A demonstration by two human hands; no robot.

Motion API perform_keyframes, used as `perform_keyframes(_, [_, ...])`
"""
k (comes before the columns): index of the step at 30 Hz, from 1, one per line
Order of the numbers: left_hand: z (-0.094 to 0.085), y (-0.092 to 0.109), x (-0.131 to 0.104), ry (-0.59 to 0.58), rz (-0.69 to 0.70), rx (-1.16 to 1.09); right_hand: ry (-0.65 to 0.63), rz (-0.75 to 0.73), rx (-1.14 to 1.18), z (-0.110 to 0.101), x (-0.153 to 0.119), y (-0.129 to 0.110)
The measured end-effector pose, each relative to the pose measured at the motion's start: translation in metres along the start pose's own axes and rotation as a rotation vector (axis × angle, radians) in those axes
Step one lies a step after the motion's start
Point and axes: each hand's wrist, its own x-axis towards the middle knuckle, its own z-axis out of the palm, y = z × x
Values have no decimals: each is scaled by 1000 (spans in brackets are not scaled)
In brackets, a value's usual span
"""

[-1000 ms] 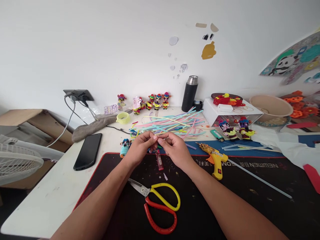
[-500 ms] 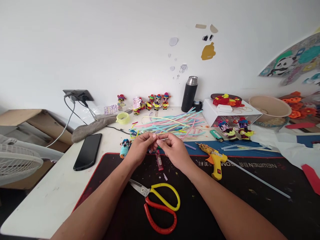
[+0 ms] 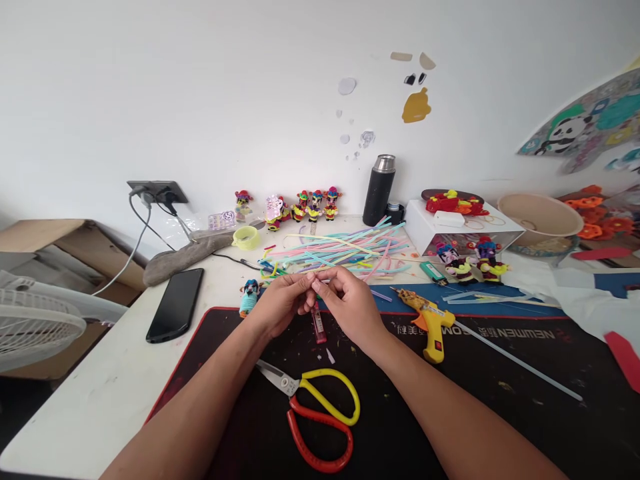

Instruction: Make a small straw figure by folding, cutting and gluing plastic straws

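Present step, as judged: fine two-handed fingertip handling, with the left hand (image 3: 281, 301) and right hand (image 3: 354, 308) meeting, thumbs and fingers pressed together; whether they pinch anything cannot be told. The red-handled and yellow-handled scissors (image 3: 287, 383) lie nearer the wearer on the black mat (image 3: 440, 427), the chenille stems (image 3: 345, 245) just beyond the hands. The next move calls for precise fingertip alignment.

You've got "NEWMEN" reading upside down in pale letters on the black mat (image 3: 505, 373), right of centre, and Chinese characters including "美科" further left on it.
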Motion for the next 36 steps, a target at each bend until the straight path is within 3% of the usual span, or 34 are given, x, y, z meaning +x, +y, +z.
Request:
perform_keyframes(6, [0,-1,-1,-3,30,89,-33,-3,40,1,0,2])
perform_keyframes(17, [5,-7,3,40,55,55,-62,36,382,6,4,7])
perform_keyframes(24, [-2,1,1,-31,-20,-144,-23,32,321,2,5,2])
perform_keyframes(36, [-2,2,1,-9,-22,-66,-3,65,260,1,3,4])
